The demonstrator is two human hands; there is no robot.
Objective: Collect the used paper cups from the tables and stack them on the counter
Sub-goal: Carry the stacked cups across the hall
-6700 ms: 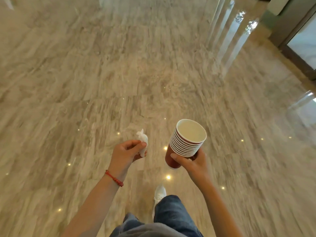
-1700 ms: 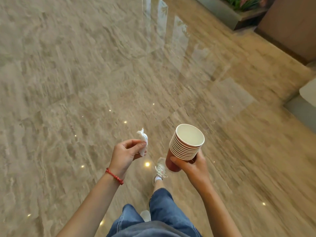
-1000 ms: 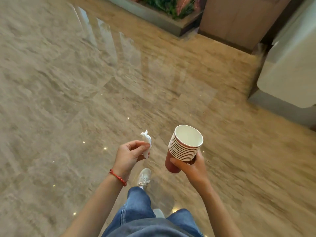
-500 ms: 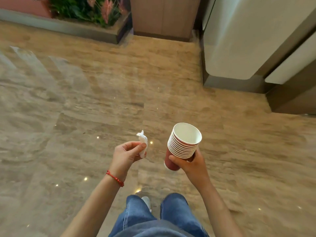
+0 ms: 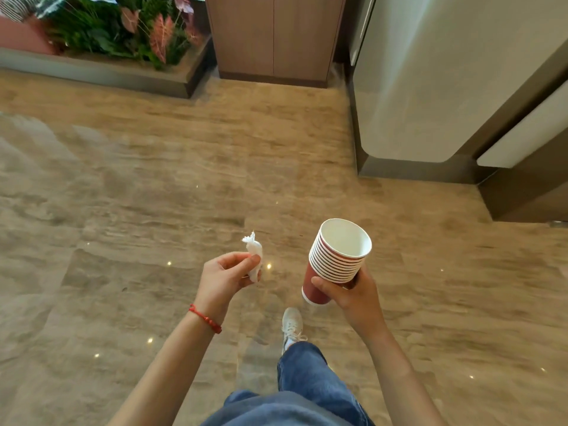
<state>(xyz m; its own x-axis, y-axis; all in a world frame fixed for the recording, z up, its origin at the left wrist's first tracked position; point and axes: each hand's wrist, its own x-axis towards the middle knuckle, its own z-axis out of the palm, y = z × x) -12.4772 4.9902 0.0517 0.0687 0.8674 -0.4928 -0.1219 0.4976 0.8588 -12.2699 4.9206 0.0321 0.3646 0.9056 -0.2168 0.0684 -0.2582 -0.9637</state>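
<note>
A stack of several nested red paper cups [image 5: 333, 265] with white rims tilts up and to the right, and my right hand [image 5: 350, 295] grips it around the lower part. The top cup looks empty inside. My left hand [image 5: 222, 276], with a red cord on the wrist, pinches a small crumpled white tissue [image 5: 254, 256] between thumb and fingers. Both hands are held out over the polished stone floor [image 5: 153, 195], about waist high, a short gap apart.
A pale rounded counter front [image 5: 430, 87] on a dark base stands ahead on the right. A wooden cabinet [image 5: 273, 35] stands straight ahead, and a planter with green and pink leaves [image 5: 123, 29] is at the upper left. My jeans and a white shoe [image 5: 292, 325] show below.
The view has swung round from open floor towards the counter, cabinet and planter, which are now closer. Both hands keep the same hold on the cups and the tissue.
</note>
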